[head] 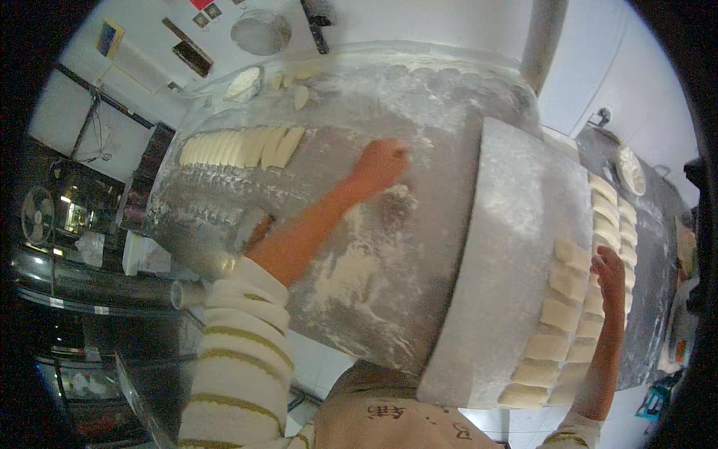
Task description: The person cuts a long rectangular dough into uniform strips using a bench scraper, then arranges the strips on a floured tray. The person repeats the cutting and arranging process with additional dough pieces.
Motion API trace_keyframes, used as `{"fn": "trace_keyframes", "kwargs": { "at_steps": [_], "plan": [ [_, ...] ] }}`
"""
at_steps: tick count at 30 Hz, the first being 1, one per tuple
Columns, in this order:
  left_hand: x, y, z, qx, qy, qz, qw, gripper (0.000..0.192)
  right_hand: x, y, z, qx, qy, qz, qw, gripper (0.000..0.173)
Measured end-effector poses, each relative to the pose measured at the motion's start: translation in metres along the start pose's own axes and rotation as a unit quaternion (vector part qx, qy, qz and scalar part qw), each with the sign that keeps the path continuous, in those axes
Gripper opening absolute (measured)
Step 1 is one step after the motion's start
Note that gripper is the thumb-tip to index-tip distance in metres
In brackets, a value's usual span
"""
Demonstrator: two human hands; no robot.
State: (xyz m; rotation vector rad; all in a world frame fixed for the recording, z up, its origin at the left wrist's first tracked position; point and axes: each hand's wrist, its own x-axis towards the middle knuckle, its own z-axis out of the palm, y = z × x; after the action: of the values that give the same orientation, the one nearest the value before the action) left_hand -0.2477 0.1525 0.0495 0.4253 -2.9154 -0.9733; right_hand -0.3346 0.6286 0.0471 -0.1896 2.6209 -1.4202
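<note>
My left hand (385, 161), slightly blurred, is curled above the floured work table (432, 236); no object shows in it. Left of it, a row of cut dough strips (235, 147) lies close together, with the last few spread slightly apart. My right hand (609, 268) hovers at or touches the rows of dough pieces (562, 314) on the right side of a large flour-dusted board (493, 247). Its fingers are bent, and whether they grip a piece is hidden. Loose flour (353, 275) is scattered on the table in front of me.
A bowl of flour (244, 83) sits at the back left near some small dough bits (302, 96). Another flour container (631, 170) stands at the far right. The board's raised edge runs across the table. A fan (38, 216) and dark shelving are on the left.
</note>
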Motion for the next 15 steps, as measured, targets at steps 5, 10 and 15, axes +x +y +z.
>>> {"fn": "trace_keyframes", "kwargs": {
  "at_steps": [5, 10, 15],
  "plan": [
    [0.022, -0.184, -0.100, 0.328, 0.038, -0.026, 0.944, 0.020, -0.016, -0.038, 0.030, -0.049, -0.013, 0.103, 0.993, 0.044],
    [0.051, -0.244, -0.142, 0.397, -0.106, 0.019, 0.911, 0.036, -0.030, -0.048, 0.059, 0.002, 0.000, 0.079, 0.997, 0.042],
    [0.080, -0.257, -0.147, 0.395, -0.214, 0.010, 0.893, 0.041, -0.053, -0.092, 0.077, -0.002, 0.002, 0.081, 0.997, 0.040]
  ]
}}
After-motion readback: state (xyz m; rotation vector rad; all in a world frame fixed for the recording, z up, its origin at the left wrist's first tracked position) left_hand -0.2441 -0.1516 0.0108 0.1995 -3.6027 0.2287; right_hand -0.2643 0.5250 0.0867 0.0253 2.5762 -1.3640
